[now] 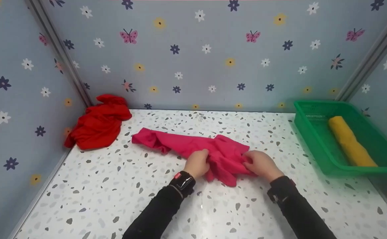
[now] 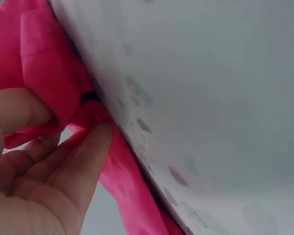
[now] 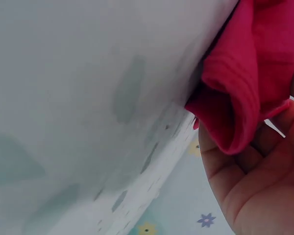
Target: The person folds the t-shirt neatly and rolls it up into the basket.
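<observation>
A crumpled pink shirt [image 1: 186, 142] lies spread sideways across the middle of the speckled table. Its near right part is bunched into folds between the hands. My left hand [image 1: 197, 163] pinches the near edge of the cloth; in the left wrist view the thumb and fingers [image 2: 90, 152] of that hand close on a fold. At the shirt's right end my right hand [image 1: 263, 164] grips the fabric. The right wrist view shows a stitched, sleeve-like opening [image 3: 230, 107] lying against the fingers of that hand, whose tips are hidden behind the cloth.
A red cloth [image 1: 100, 122] lies heaped in the back left corner. On the right stands a green basket [image 1: 326, 156] with a rolled yellow cloth [image 1: 349, 141] inside. Flower-patterned panels [image 1: 186, 56] enclose the table [image 1: 90, 192] at the back and both sides.
</observation>
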`<state>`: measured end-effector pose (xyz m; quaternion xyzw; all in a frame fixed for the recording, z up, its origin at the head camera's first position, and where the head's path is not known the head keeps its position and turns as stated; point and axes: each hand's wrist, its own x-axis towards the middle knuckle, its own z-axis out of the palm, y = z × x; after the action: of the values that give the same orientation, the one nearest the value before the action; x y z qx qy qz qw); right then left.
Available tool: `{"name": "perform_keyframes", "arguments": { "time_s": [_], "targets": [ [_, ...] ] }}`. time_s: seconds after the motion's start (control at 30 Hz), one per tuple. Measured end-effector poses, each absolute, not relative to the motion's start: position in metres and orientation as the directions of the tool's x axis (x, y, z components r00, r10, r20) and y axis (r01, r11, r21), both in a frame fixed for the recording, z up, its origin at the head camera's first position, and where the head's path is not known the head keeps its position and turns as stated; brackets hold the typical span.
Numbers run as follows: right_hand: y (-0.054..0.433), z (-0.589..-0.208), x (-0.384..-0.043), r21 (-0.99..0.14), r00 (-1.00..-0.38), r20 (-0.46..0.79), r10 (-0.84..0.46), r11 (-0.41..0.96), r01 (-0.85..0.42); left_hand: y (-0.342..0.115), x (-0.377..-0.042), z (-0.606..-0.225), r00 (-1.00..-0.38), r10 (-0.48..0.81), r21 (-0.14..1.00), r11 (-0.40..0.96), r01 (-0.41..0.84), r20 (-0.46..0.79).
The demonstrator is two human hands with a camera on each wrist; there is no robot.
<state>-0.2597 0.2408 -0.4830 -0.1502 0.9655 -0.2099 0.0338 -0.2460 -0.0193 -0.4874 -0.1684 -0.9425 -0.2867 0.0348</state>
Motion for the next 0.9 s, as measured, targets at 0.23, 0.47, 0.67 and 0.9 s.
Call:
{"name": "perform_keyframes", "arguments": {
  "time_s": [0.23,0.47,0.67,0.9],
  "targets": [
    [0.224,-0.481,-0.24,-0.435,-0.915,-0.032,-0.401,0.83,-0.349,-0.037,-0.26,-0.487,-0.926,0.348,0.602,0.711,0.364,0.148],
    [0.216,-0.471,-0.231,-0.441,-0.835,-0.094,-0.542,0.775,-0.453,-0.047,-0.264,-0.487,-0.912,0.397,0.642,0.674,0.366,0.103],
    [0.223,-0.454,-0.24,-0.44,-0.855,-0.178,-0.488,0.816,-0.374,-0.056,-0.261,-0.485,-0.909,0.411,0.644,0.675,0.36,0.078],
    [0.226,-0.447,-0.274,-0.459,-0.93,-0.028,-0.368,0.831,-0.315,-0.071,-0.252,-0.482,-0.906,0.416,0.653,0.665,0.362,0.078]
  ]
}}
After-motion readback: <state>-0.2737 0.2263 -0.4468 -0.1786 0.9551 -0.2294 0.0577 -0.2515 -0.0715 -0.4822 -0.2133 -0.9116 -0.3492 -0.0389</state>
